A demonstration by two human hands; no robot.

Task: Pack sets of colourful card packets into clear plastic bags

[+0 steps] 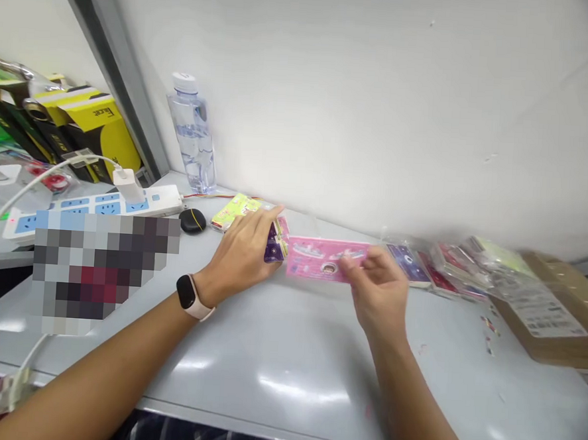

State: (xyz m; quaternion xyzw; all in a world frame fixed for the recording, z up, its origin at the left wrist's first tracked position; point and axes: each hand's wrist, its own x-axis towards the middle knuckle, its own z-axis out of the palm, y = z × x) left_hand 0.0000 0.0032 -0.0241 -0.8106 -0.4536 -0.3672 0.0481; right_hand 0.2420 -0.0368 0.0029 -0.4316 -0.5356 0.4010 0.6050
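My right hand (382, 285) pinches the right end of a flat pink printed sheet (311, 267), thumb in front. Drawings of pale shapes and a small round face decorate it. To the left, my left hand (245, 247) is closed around a small stack of purple printed cards (275, 245) with a pink one behind; the fingers hide much of the stack. The two hands are apart, and the sheet's left edge comes close to the purple cards. Just behind my left hand lies a yellow-green printed pack (235, 208). A watch (188, 293) is on my left wrist.
On the right, purple and red wrapped packs (411, 264) lie along the wall by a cardboard box (557, 316). At left are a water bottle (192, 137), a black round object (192, 221), a power strip (160, 202) and yellow-black boxes (100, 125). A blurred patch covers part of the table.
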